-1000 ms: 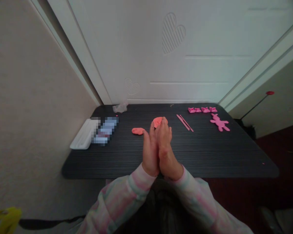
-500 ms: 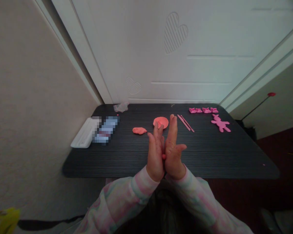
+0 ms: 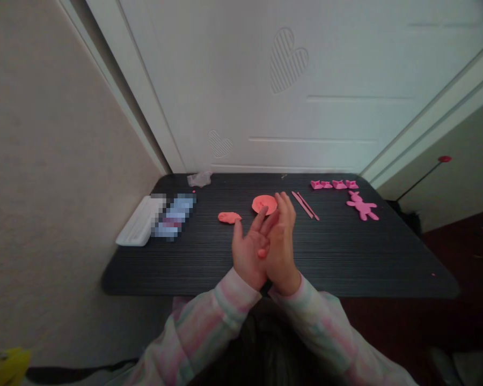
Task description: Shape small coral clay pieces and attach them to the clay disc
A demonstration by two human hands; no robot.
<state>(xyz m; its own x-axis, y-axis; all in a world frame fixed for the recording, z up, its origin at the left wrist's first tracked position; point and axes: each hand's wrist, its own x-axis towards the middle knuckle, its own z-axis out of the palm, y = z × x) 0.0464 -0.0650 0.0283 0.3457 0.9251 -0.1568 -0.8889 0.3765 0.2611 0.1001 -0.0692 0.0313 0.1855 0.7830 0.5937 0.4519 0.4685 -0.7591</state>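
Note:
A small coral-pink clay ball [image 3: 262, 253] rests in the palm of my left hand [image 3: 248, 252], which faces up with fingers stretched. Against its right side leans my right hand [image 3: 282, 246], palm turned inward, fingers straight and nothing gripped in it. Just beyond the fingertips lies a round, flat coral clay disc [image 3: 264, 203] with small marks or bits on its middle. To the left is an uneven coral clay lump [image 3: 228, 217]. Two thin pink modelling tools [image 3: 305, 206] lie side by side to the right of the disc.
On the dark table [image 3: 346, 262], a pink bear-shaped clay figure [image 3: 361, 207] and several pink bow-like pieces [image 3: 334, 184] sit at the right. A white tray [image 3: 134, 228], a blurred packet [image 3: 175, 217] and crumpled clear plastic [image 3: 199, 179] are at the left. A white door [image 3: 233, 64] stands behind.
My hands were pressed palm to palm around the clay ball. Now they have parted at the top, the left palm has turned up, and the ball shows on it.

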